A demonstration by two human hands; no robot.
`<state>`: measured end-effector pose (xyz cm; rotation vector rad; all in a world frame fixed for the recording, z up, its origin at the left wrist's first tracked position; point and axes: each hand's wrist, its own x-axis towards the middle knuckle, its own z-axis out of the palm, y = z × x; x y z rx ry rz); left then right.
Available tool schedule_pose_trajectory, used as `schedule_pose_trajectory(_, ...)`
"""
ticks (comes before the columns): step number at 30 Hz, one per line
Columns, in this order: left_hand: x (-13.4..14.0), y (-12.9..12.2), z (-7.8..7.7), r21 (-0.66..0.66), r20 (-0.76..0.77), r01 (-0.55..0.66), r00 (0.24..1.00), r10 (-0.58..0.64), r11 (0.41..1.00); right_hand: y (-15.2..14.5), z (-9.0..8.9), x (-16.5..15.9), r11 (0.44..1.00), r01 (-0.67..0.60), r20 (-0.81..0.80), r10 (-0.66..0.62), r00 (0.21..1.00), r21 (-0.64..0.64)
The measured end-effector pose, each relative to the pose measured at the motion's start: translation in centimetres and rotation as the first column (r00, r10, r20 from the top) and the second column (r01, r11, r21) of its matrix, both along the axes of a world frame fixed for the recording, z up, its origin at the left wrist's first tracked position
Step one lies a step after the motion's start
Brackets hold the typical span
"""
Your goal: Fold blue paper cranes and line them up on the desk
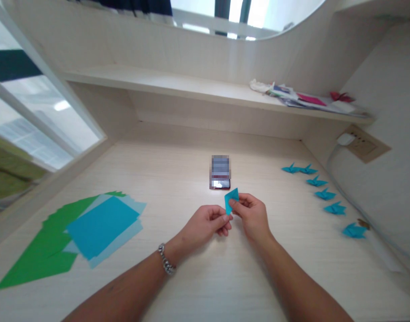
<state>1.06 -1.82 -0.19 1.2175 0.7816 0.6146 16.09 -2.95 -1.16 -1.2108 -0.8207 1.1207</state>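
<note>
A small folded piece of blue origami paper point(232, 197) is held up above the desk, between my two hands. My right hand point(254, 212) pinches its right side, thumb across the front face. At the paper's lower tip, the thumb and fingers of my left hand point(213, 220) are closed on it. The paper has a pointed, kite-like outline; its finer folds are too small to make out. Just beyond it a phone point(221, 183) lies on the desk, its screen blurred. Down the right side sits a line of several folded blue paper cranes point(325, 193).
Blue paper sheets point(104, 228) lie over fanned green sheets point(40, 255) on the left. A white cable point(352, 203) runs from the wall socket point(364, 143) along the right edge. Papers point(309, 99) rest on the shelf point(191, 87) across the back.
</note>
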Motion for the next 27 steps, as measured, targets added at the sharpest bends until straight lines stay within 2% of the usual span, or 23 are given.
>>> schedule_pose_trajectory(3, -0.3, 0.2, -0.2, -0.021, -0.007, 0.009, 1.000, -0.009, 1.000, 0.2, -0.2, 0.3, 1.000, -0.003, -0.055, 0.003, 0.999, -0.012)
schedule_pose_trajectory(6, -0.5, 0.5, -0.2, -0.014, 0.037, -0.130, 0.991, 0.130, 0.991, 0.2, -0.2, 0.4, 0.998, -0.055, -0.085, 0.053, 0.995, -0.028)
schedule_pose_trajectory(9, -0.6, 0.9, -0.2, 0.061, 0.104, -0.246, 0.965, 0.239, 0.967, 0.0, -0.2, 0.2, 0.990, -0.136, -0.090, 0.131, 0.987, -0.041)
schedule_pose_trajectory(14, -0.8, 1.3, -0.7, 0.097, 0.124, -0.266, 0.959, 0.254, 0.959, -0.3, 0.2, 0.0, 0.973, -0.222, -0.099, 0.215, 0.972, -0.060)
schedule_pose_trajectory(20, -1.0, 1.6, -1.2, 0.004, 0.135, -0.300, 0.945, 0.297, 0.954, -0.4, 0.7, 0.4, 0.952, -0.285, -0.129, 0.270, 0.954, -0.114)
schedule_pose_trajectory(27, -0.9, 1.5, -0.5, -0.160, 0.219, -0.309, 0.915, 0.339, 0.937, -0.5, 0.6, 0.8, 0.943, -0.313, -0.138, 0.297, 0.945, -0.115)
